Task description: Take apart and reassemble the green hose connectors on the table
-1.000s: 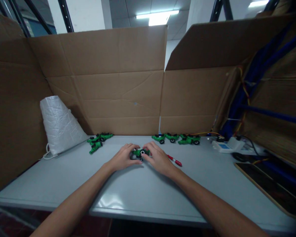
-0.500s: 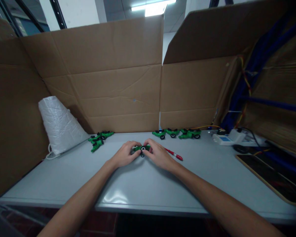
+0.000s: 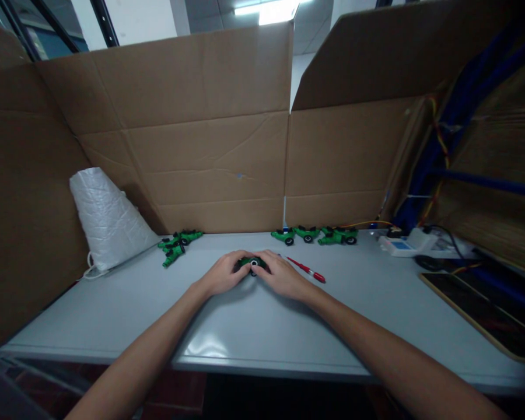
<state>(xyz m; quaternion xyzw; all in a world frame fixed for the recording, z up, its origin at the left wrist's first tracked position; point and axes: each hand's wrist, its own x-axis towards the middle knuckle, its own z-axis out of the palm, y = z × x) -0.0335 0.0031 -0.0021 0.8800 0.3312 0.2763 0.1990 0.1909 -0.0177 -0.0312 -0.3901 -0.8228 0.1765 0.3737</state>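
Note:
At the middle of the table, my left hand (image 3: 228, 273) and my right hand (image 3: 280, 274) are both closed around a small green wheeled toy (image 3: 254, 262). One black wheel with a white ring faces me between the two thumbs. Fingers cover much of the toy's body and both its ends. Just right of my right hand lies a slim red screwdriver (image 3: 308, 270), its thicker end toward me; no hand touches it.
Similar green toys (image 3: 173, 252) lie in a cluster at the back left. Several more (image 3: 307, 234) line the back right edge. A white foam-wrapped bundle (image 3: 109, 224) leans at left. A power strip (image 3: 400, 246) and a dark framed panel (image 3: 476, 309) sit at right. Cardboard walls (image 3: 210, 157) enclose the table.
The toy has turned or lowered slightly in my hands, and the small wheel under it is less visible. My right fingers have settled over its top. The screwdriver stays put.

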